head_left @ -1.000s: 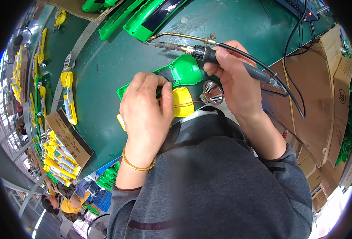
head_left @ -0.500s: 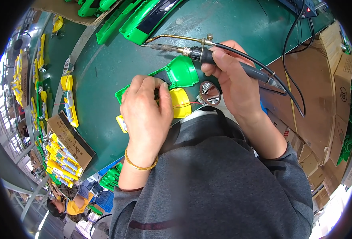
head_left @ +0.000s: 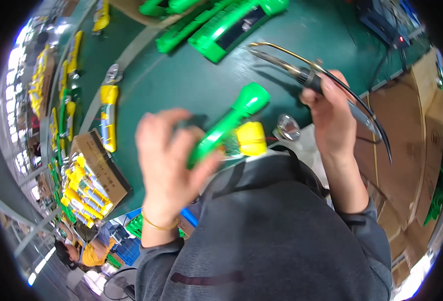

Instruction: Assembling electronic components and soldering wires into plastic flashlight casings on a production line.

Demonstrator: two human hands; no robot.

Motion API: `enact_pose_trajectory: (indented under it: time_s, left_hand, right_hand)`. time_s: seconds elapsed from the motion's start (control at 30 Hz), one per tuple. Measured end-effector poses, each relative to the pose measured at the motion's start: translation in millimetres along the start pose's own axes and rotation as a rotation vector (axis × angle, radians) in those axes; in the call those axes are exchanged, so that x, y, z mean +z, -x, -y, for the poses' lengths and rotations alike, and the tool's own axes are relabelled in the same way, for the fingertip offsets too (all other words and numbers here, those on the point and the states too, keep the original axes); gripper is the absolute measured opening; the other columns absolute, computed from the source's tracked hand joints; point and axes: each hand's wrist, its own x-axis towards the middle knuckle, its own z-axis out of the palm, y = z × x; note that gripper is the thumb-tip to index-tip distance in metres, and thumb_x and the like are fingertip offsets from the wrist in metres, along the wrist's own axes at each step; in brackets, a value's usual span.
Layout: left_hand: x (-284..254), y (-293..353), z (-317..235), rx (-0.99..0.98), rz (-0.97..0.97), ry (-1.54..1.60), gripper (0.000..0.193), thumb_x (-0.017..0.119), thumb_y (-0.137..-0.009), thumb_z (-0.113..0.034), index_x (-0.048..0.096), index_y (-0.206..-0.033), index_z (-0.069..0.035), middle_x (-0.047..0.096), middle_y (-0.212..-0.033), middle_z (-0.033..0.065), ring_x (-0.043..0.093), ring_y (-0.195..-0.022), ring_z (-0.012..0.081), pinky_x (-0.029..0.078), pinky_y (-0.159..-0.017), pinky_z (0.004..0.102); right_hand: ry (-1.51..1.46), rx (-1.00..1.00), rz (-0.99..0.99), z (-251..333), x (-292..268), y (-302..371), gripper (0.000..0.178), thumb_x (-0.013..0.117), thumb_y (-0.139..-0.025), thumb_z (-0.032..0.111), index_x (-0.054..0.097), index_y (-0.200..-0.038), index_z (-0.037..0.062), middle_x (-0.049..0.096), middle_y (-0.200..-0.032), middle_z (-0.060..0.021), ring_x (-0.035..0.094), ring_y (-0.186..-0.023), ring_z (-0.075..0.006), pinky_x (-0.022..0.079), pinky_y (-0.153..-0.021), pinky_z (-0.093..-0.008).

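My right hand [head_left: 334,113] is closed round a soldering iron [head_left: 309,78] with a thin brass tube along it; its tip points left, above the bench. A green flashlight shell [head_left: 231,120] lies slantwise, smooth outer side up, its lower end between the thumb and fingers of my left hand [head_left: 166,155]. That hand is smeared by motion, but its thumb and fingers appear to grip the shell. Beside the shell, close to my body, is a yellow flashlight part [head_left: 251,139], partly hidden. A round silver reflector [head_left: 287,127] sits to its right.
Green housings [head_left: 231,32] lie at the far side of the green bench [head_left: 146,93]. At left are a yellow assembly [head_left: 109,118] and a carton [head_left: 101,160] beside several yellow parts. A dark box with a red light [head_left: 384,25] stands far right, above cardboard [head_left: 392,125].
The green shell has turned from hollow side up to outer side up. My left hand has shifted left and its fingers have spread. The iron has moved right, and the whole view has shifted.
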Motion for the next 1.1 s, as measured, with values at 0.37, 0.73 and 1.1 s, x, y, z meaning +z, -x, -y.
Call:
enact_pose_trajectory:
  time_s: [0.37, 0.73, 1.1]
  left_hand:
    - [-17.2, 43.5, 51.8, -0.081, 0.168, 0.013, 0.044, 0.066, -0.066, -0.004, 0.051, -0.108, -0.004, 0.055, -0.097, 0.0177, 0.055, -0.089, 0.0341, 0.043, -0.081, 0.0417]
    - [-26.4, -95.5, 298.5, -0.370, -0.175, -0.106, 0.056, 0.073, -0.072, -0.008, 0.040, -0.117, -0.009, 0.059, -0.111, 0.0185, 0.056, -0.104, 0.0382, 0.047, -0.086, 0.0425]
    - [-45.7, 8.3, 184.2, -0.663, -0.041, -0.333, 0.070, 0.078, -0.066, -0.046, 0.054, -0.105, 0.007, 0.059, -0.103, 0.0254, 0.057, -0.098, 0.0394, 0.048, -0.083, 0.0437]
  right_hand:
    - [-0.005, -0.065, 0.013, -9.5, 15.5, 5.8, 0.014, 0.055, -0.090, 0.019, 0.053, -0.096, 0.0063, 0.058, -0.086, -0.0030, 0.054, -0.075, -0.0104, 0.041, -0.072, -0.0271]
    - [-0.016, -0.062, 0.029, -4.2, 26.3, 12.9, 0.012, 0.055, -0.091, 0.018, 0.051, -0.093, 0.0067, 0.057, -0.084, -0.0023, 0.054, -0.074, -0.0106, 0.041, -0.071, -0.0262]
    - [-0.028, -0.046, 0.043, -8.9, 16.9, 3.2, 0.018, 0.054, -0.091, 0.020, 0.053, -0.100, 0.0041, 0.057, -0.085, -0.0027, 0.051, -0.074, -0.0104, 0.038, -0.071, -0.0271]
